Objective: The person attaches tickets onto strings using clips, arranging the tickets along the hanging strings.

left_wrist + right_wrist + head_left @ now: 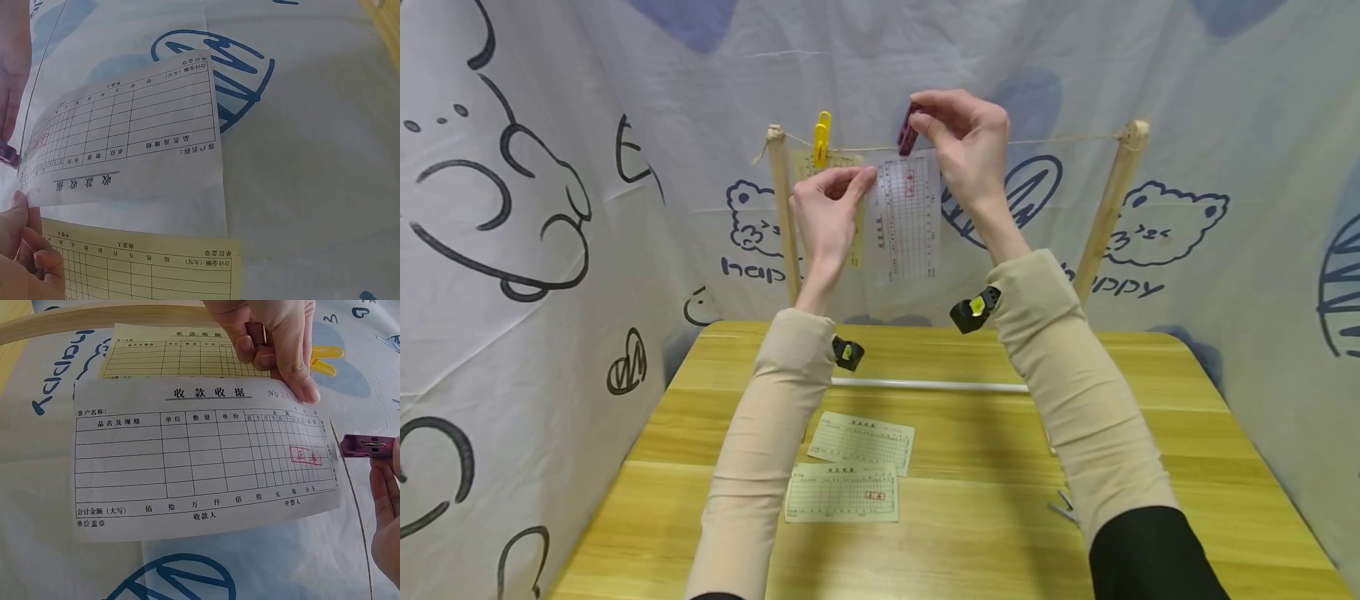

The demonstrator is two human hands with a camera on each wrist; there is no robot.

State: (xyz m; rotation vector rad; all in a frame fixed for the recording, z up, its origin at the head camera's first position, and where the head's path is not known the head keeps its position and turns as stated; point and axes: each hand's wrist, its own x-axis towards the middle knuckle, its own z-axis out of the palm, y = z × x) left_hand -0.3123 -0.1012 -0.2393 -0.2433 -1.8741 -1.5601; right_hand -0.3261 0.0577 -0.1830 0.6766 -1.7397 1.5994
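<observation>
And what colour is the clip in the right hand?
Dark maroon; the clip shows best from the right wrist.

Wood-grain table (970, 467), two printed slips (842, 493), grey object (1063, 513)

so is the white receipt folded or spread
Spread out: the white receipt shows its full printed grid in the right wrist view, the left hand pinching one corner.
</observation>
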